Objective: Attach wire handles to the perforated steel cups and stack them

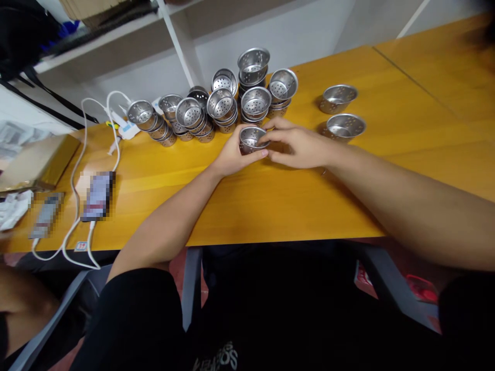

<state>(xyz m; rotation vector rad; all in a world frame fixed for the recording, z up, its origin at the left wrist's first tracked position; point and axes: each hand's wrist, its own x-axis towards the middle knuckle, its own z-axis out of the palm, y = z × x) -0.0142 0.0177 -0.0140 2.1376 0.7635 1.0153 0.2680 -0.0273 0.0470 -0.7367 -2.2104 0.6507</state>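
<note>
A small round metal cup (253,138) with perforated walls is between my two hands over the table. My left hand (232,153) is wrapped round its left side, the thumb along the front. My right hand (296,144) grips the cup from the right, with fingertips at and just inside the rim and the thumb low on the near side. Just behind my hands stands a stack of similar cups (256,103). Two more cups, a far one (338,99) and a nearer one (345,127), sit apart to the right, the nearer partly behind my right forearm.
Several more cup stacks (189,114) line the back of the yellow table (240,216). At left lie two phones, one (98,196) larger in view than the other (46,215), with white cables, a power strip (127,128) and a cardboard box (42,159). A person's leg shows at lower left.
</note>
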